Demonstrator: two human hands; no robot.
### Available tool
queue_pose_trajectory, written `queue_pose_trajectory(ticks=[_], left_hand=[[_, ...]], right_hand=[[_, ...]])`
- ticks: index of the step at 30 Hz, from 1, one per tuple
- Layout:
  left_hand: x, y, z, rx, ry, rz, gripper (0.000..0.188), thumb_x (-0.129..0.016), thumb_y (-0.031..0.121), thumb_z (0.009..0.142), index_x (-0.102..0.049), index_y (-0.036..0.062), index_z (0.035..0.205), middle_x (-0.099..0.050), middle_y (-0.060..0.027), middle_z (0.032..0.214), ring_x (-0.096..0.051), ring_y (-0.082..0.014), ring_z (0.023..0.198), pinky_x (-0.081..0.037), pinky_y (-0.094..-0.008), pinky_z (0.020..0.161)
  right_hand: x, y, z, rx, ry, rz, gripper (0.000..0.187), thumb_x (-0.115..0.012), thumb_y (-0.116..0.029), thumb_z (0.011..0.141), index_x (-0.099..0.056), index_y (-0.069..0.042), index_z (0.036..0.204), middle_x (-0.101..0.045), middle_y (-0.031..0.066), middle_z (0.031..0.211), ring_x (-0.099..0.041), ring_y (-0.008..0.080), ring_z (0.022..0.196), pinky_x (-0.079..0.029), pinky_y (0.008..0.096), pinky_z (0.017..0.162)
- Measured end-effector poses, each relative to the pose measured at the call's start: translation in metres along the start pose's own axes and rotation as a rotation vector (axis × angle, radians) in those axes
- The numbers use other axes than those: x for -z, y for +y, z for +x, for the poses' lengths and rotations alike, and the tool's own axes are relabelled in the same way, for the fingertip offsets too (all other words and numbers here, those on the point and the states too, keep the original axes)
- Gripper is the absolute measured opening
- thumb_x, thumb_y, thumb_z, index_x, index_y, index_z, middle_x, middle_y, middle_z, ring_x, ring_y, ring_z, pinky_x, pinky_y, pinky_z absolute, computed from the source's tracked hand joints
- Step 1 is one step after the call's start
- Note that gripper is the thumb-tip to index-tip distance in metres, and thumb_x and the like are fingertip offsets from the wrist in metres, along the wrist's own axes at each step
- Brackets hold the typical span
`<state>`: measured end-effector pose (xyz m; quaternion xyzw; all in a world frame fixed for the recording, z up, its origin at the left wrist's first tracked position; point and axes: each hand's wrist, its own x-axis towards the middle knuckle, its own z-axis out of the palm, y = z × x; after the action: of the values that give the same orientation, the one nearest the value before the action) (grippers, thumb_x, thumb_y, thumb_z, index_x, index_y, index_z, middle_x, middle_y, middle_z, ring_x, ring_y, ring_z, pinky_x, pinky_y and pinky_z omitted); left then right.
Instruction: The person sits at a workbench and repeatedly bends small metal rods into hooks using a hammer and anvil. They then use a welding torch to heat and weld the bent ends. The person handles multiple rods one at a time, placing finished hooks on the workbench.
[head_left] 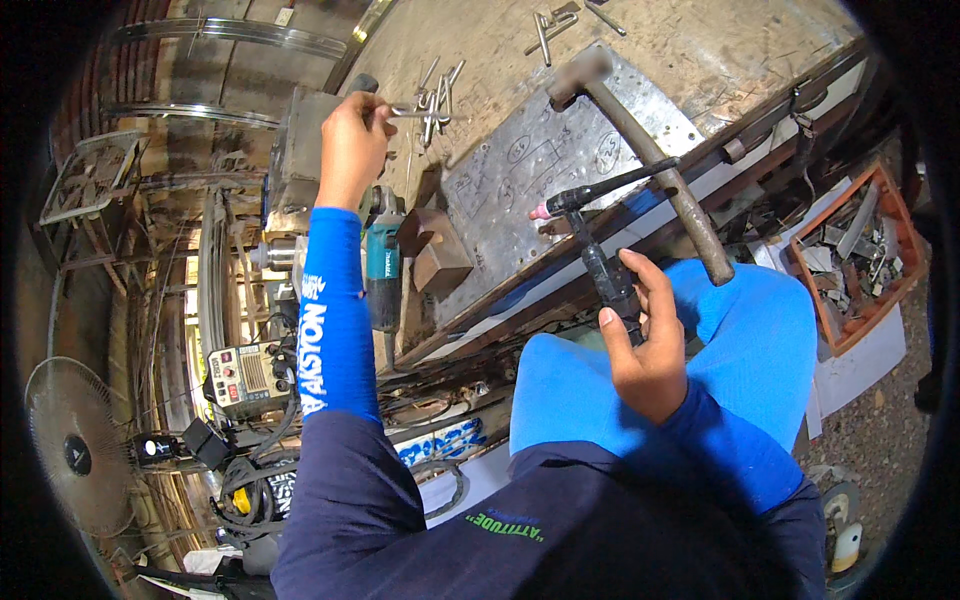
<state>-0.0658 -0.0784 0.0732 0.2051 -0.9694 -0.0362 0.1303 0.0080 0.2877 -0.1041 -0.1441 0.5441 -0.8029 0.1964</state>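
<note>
My left hand [353, 145] reaches out over the far left of the workbench, its thumb and fingers pinched on the end of a bent metal rod [419, 113]. Several similar rods [434, 97] lie in a small heap right there, partly overlapping the held one. In my right hand [648, 345], above my lap, is a black TIG welding torch [600, 268] with a pink nozzle [541, 212] pointing left. A hammer [655, 165] rests across the metal plate [515, 175] just beyond the torch, its handle jutting past the bench edge.
A teal angle grinder [384, 255] stands beside a brown metal block [438, 252] at the bench's left. More rods [545, 35] lie at the far side. An orange crate of scrap [860, 255] sits right; a welding machine [246, 375] and fan [78, 450] are left.
</note>
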Motion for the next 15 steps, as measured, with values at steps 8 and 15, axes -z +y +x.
queue_pose_trajectory(ticks=[8, 15], left_hand=[[-0.027, 0.027, -0.034, -0.226, -0.585, -0.047, 0.018, -0.073, 0.002, 0.093, -0.077, -0.0014, 0.110, -0.077, -0.0189, 0.099, -0.075, -0.0276, 0.096, -0.056, -0.0365, 0.087], [-0.057, 0.036, -0.038, -0.179, -0.594, -0.094, 0.018, -0.077, 0.014, 0.093, -0.081, 0.0011, 0.105, -0.078, -0.0203, 0.096, -0.075, -0.0326, 0.087, -0.057, -0.0422, 0.084]], right_hand=[[0.001, 0.002, -0.003, -0.015, -0.035, -0.019, 0.059, -0.062, 0.003, 0.096, -0.046, 0.002, 0.153, -0.061, 0.0254, 0.141, -0.063, 0.0341, 0.128, -0.048, 0.0389, 0.110], [0.003, 0.002, -0.001, 0.001, -0.021, -0.030, 0.058, -0.061, 0.003, 0.096, -0.047, 0.002, 0.152, -0.059, 0.0254, 0.143, -0.062, 0.0353, 0.131, -0.046, 0.0406, 0.112]])
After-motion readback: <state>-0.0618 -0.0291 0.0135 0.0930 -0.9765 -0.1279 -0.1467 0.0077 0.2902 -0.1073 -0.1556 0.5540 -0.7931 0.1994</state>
